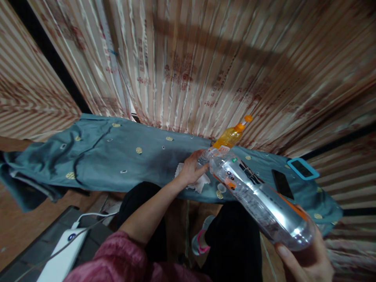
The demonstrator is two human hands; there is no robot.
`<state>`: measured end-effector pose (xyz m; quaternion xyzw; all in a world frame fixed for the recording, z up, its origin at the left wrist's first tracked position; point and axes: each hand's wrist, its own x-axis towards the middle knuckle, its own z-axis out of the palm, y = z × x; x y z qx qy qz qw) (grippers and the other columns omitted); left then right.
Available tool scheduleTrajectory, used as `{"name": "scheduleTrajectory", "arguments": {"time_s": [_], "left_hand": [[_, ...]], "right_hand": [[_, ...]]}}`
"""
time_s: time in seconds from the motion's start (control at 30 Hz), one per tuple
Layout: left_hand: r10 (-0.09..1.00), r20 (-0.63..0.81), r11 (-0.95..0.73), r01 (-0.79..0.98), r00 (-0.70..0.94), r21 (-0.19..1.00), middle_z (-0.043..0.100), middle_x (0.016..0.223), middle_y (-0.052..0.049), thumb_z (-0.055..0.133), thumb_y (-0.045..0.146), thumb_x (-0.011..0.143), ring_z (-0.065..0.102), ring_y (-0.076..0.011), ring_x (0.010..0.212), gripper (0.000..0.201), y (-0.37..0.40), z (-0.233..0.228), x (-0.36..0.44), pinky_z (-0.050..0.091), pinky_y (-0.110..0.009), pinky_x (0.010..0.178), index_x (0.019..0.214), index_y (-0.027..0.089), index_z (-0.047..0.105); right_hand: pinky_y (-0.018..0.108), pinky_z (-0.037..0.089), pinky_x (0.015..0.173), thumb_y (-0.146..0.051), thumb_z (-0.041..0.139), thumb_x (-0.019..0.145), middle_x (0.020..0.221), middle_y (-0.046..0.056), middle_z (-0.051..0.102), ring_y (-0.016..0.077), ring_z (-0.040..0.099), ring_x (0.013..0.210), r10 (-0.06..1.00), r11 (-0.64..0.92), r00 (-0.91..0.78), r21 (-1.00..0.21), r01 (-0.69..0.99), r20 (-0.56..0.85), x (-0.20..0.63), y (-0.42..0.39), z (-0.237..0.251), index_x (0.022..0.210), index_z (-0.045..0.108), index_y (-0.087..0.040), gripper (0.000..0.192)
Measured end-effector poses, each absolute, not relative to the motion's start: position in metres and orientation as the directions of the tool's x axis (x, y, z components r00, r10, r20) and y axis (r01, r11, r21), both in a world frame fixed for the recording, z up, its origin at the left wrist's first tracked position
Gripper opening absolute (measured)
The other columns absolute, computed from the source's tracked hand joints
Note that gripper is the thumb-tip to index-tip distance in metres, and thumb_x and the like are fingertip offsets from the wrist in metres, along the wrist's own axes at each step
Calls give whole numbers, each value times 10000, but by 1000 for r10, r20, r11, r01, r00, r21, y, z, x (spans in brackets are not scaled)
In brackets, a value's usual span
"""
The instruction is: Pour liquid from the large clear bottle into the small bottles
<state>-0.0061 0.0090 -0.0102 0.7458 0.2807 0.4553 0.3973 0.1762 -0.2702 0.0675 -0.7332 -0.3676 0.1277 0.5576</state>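
Observation:
A large clear plastic bottle (258, 192) with a silver and orange label lies slanted in the air, its neck toward the left and its base toward me. My right hand (308, 254) is wrapped around the base end. At the neck end, my left hand (192, 170) is closed, fingers partly hidden behind clear plastic. Under the left hand, a crumpled white tissue (202, 184) rests on the blue-green patterned cloth (152, 156). Just behind the neck stands an orange bottle (230, 137) with an orange top. Below the big bottle, a small white cap (221, 188) sits on the cloth.
On the right part of the cloth lie a black phone (282, 184) and a blue-framed device (303, 169). A white power bank (63, 254) with a cable rests on a dark surface at lower left. Striped curtain-like fabric (182, 70) hangs behind.

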Motion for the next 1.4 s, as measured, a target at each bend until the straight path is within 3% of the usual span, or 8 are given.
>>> {"name": "scheduleTrajectory", "arguments": {"time_s": [0.2,0.4,1.07,1.4], "left_hand": [[792,436,-514,81,427,854,738,1416,-162,655,592,936,690,-372,1314,613,9,-10,-6,526,-514,1170,1386,176,655],[784,454,-528,71,424,846,739,1409,-177,649,604,930,694,-379,1304,641,10,-11,-6,534,-524,1162,1389,156,655],[783,463,-528,51,416,848,729,1423,-185,647,619,940,690,-382,1316,645,10,-12,-6,525,-523,1170,1387,155,658],[774,478,-547,60,415,835,738,1400,-176,646,591,946,695,-375,1299,610,10,-12,-5,532,-521,1161,1379,162,654]], "right_hand": [[670,166,1334,-602,895,743,1687,136,482,468,360,1597,661,-100,723,-930,354,204,171,-268,72,1650,441,-226,1082],[740,168,1306,-553,961,635,1677,135,493,515,390,1567,646,-75,736,-942,327,204,190,-271,57,1621,493,-267,1129],[746,203,1297,-570,916,707,1687,152,485,506,402,1567,679,-88,702,-925,371,216,191,-270,58,1671,414,-247,1134],[737,193,1302,-559,909,728,1675,144,499,494,398,1571,674,-87,695,-908,410,249,193,-271,58,1628,479,-242,1047]]}}
